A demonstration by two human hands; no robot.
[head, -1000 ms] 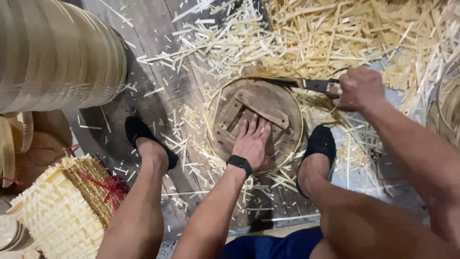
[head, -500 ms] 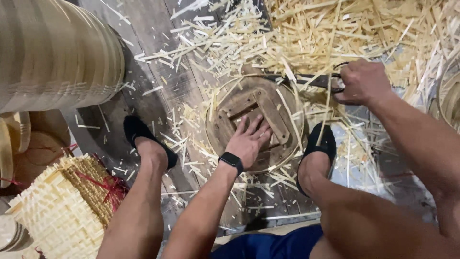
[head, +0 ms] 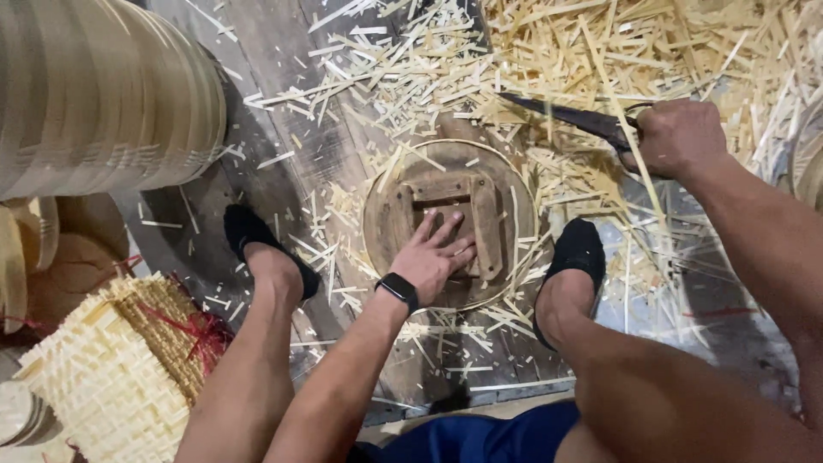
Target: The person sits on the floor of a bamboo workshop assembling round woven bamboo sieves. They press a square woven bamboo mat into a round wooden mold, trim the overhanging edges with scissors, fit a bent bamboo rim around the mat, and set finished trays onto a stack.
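Observation:
A round wooden form [head: 390,225] with a square frame of slats on top lies on the plank floor between my feet, ringed by a thin bamboo strip. My left hand [head: 435,255], a black watch on its wrist, presses flat on the form with fingers spread. My right hand [head: 677,137] is closed on the handle of a long dark blade [head: 566,117] that points left over the bamboo scraps beyond the form's far right edge.
Pale bamboo offcuts [head: 651,51] cover the floor ahead and to the right. A tall stack of bamboo hoops [head: 94,94] stands at upper left. A bundle of woven bamboo mats [head: 111,377] tied with red string lies at lower left. My black shoes [head: 249,236] flank the form.
The form has turned under my left hand, so its slats now sit squarer. My right hand and the blade have lifted slightly away from its rim.

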